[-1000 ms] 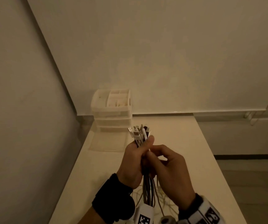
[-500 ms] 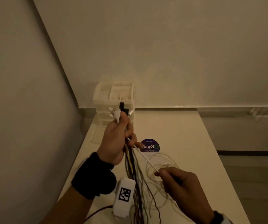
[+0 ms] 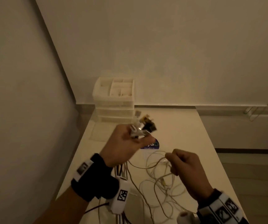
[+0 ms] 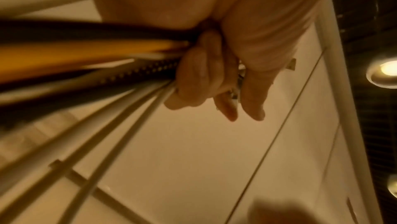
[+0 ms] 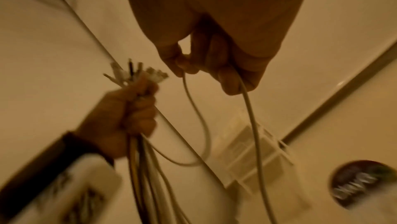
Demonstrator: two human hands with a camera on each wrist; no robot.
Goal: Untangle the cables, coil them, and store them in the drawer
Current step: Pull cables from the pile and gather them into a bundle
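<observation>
My left hand point(image 3: 126, 143) grips a bundle of cables point(image 3: 122, 170) just below their plugs point(image 3: 143, 126), which fan out above the fist; black, yellow and white strands point(image 4: 90, 61) run down past the wrist. My right hand point(image 3: 182, 165) is lower and to the right, pinching one thin white cable point(image 5: 250, 113) between thumb and fingers; it hangs in loops point(image 3: 159, 178) over the table. A white drawer unit point(image 3: 114, 102) stands at the table's far left corner, its drawers closed as far as I can see.
A white table point(image 3: 186, 135) runs along the wall on its left. A round dark sticker point(image 3: 151, 145) lies on it past my left hand. A clear flat tray point(image 3: 97, 133) sits in front of the drawer unit. Floor drops off to the right.
My right hand has pulled one white cable out of the bundle, down and to the right. My left hand rose with the bundle, then came back lower and tilted the plugs to the right.
</observation>
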